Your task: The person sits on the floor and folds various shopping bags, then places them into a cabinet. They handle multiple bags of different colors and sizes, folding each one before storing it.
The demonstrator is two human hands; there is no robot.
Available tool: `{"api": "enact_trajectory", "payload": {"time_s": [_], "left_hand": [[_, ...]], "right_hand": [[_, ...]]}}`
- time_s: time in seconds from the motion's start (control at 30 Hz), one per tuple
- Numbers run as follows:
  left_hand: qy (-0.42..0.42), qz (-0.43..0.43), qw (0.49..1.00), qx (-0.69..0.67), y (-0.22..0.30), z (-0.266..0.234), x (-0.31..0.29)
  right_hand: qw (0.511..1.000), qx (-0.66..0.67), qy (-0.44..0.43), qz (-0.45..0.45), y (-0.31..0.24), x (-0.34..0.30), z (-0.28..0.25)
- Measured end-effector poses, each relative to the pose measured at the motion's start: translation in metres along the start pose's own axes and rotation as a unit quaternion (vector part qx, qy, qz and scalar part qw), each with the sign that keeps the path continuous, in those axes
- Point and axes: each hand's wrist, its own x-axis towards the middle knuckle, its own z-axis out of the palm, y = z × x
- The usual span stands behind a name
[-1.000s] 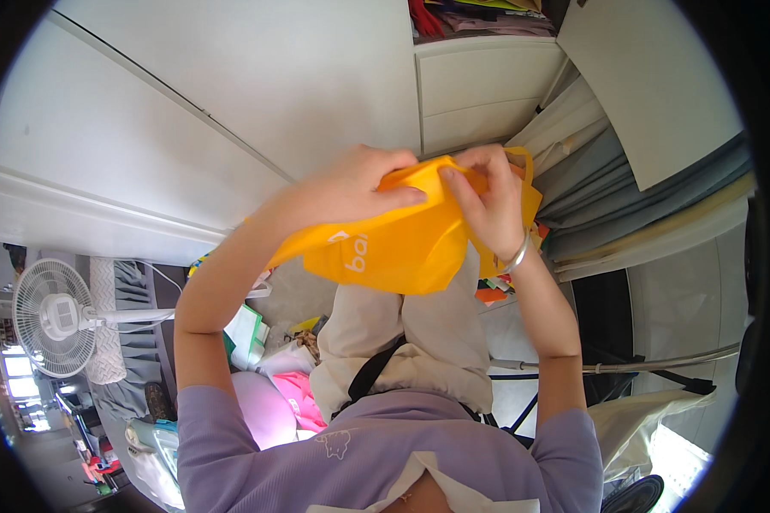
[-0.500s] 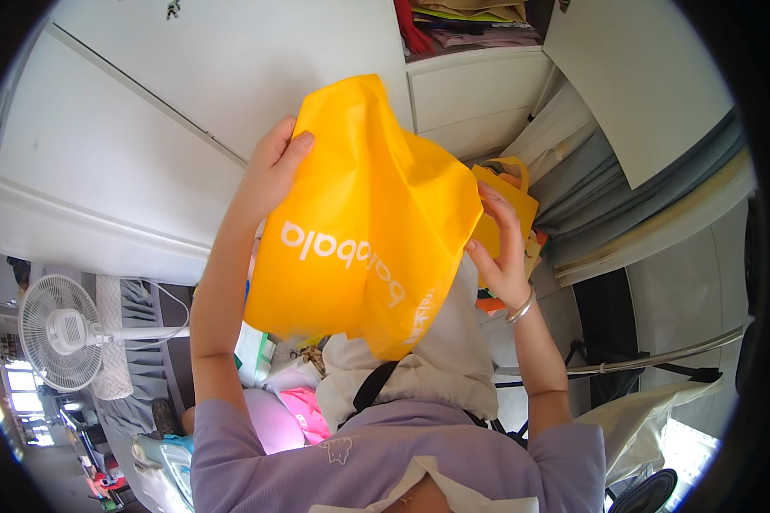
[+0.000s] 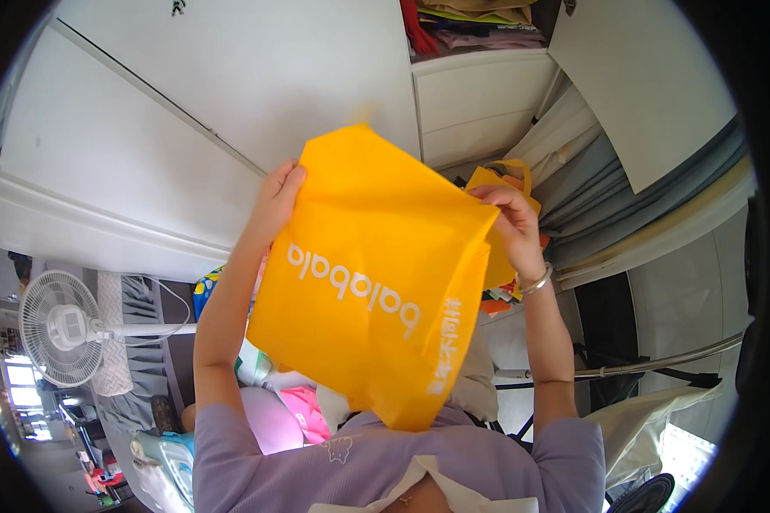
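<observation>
Both my hands hold up a large yellow fabric bag (image 3: 368,231) with white lettering, spread out in front of my body. The lettering appears upside down to me. My left hand (image 3: 281,195) pinches the bag's upper left edge, its thumb lying on the front. At the upper right corner my right hand (image 3: 515,224) grips the edge with bent fingers; a bangle circles that wrist. Slightly creased, the bag's front hangs fairly flat, and a lower corner reaches my shirt. Its inside does not show.
White cabinet doors (image 3: 188,94) stand ahead, with folded fabric items (image 3: 479,21) on an open shelf. Another yellow bag (image 3: 498,256) with contents sits beyond my right hand. A white fan (image 3: 64,327) is at left, grey curtains (image 3: 607,188) at right, and a pink item (image 3: 304,410) lies lower left.
The bag has come lower and nearer to me, and its front is spread flatter. My left hand has dropped slightly; the right has shifted right along with the corner it holds.
</observation>
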Motion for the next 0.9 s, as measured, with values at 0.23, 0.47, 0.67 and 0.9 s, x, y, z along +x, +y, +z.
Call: {"api": "enact_trajectory", "payload": {"time_s": [0.23,0.47,0.67,0.9], "left_hand": [[-0.052,0.041,0.927,0.369,-0.104,0.022,0.032],[-0.033,-0.034,0.984,0.173,-0.112,0.073,0.062],[-0.021,-0.106,0.992,0.067,-0.120,0.089,0.067],[0.029,-0.029,0.962,0.272,-0.126,0.114,0.069]], "right_hand": [[0.951,-0.308,-0.006,-0.036,0.031,-0.024,0.013],[0.863,-0.474,-0.054,-0.168,0.017,-0.042,0.033],[0.900,-0.395,-0.138,-0.120,0.018,-0.053,0.039],[0.930,-0.351,-0.091,-0.052,0.025,-0.063,0.031]]}}
